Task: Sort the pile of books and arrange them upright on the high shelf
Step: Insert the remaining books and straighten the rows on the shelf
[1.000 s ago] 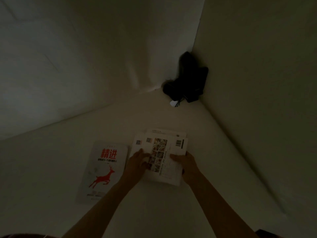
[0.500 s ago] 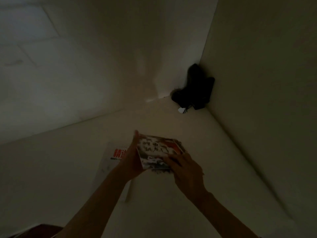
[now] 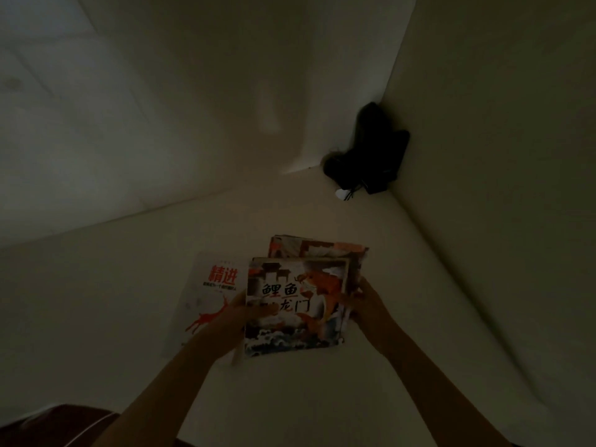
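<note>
I see my left hand (image 3: 240,312) and right hand (image 3: 366,303) gripping the picture book (image 3: 295,304) by its side edges, cover toward me, title upright. Dim light; white book (image 3: 206,295) left, partly hidden.

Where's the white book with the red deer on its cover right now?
In the head view, the white book with the red deer lies flat on the pale shelf surface, lower centre-left, partly under the left hand and beside the illustrated fish picture book.
</note>
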